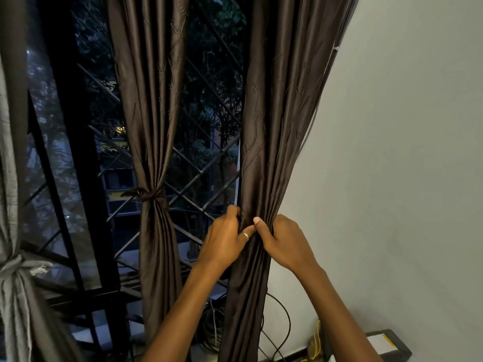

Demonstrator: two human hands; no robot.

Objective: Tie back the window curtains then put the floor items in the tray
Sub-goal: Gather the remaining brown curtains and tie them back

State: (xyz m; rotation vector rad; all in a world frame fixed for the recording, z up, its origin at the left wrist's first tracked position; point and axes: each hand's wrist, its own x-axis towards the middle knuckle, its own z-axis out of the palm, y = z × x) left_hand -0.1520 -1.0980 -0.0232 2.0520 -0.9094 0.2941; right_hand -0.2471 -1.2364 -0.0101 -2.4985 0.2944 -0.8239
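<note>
- The right-hand brown curtain hangs at the window's right edge, just beside the white wall. Its folds are gathered into a narrow bunch at about the height of the hands.
- The left hand grips the bunch from its left side. The fingers are curled into the fabric's edge, and the thumb, which wears a silver ring, lies across the front.
- The right hand grips the same bunch from the wall side. Its fingers are wrapped round behind the cloth and its thumb is pressed upright on the front.
- The two thumbs touch on the front of the curtain, so both hands are closed tight on it at one level. I can see no tie around this curtain.
- The middle brown curtain hangs in front of the window, well apart from the hands. A dark tie-back cinches it, and the cloth flares out again below that.
- At the window's left edge a grey curtain is also bound, with a pale knotted tie.
- Behind the curtains runs a black window grille with crossed bars. Outside it there are dim trees.
- Low down between the middle and right curtains sits a coil of dark cables, and one loop trails out towards the wall.
- In the bottom right corner, against the wall, there is a dark-edged box with yellow wires just beside it.
</note>
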